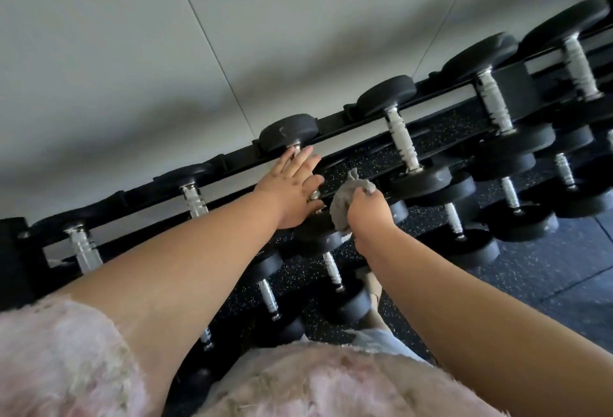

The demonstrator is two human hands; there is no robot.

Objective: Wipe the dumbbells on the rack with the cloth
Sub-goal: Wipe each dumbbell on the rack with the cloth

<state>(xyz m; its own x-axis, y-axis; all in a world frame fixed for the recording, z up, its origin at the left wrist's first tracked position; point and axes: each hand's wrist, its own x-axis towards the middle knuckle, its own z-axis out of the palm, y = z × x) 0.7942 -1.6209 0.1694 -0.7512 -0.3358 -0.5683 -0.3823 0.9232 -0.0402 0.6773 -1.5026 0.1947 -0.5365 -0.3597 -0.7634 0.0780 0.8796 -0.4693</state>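
Grey cloth (pixel 345 204) bunched in right hand (pixel 368 209), flat left hand (pixel 293 191) beside it on dumbbell (pixel 288 133)

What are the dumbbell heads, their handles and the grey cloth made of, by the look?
Round black dumbbell heads: matte, scuffed pale, likely rubber or urethane. Ribbed silver handles: bright, shiny metal, probably chromed steel. Crumpled grey cloth, bunched in the right hand: soft woven or microfibre fabric; too blurred to say which.
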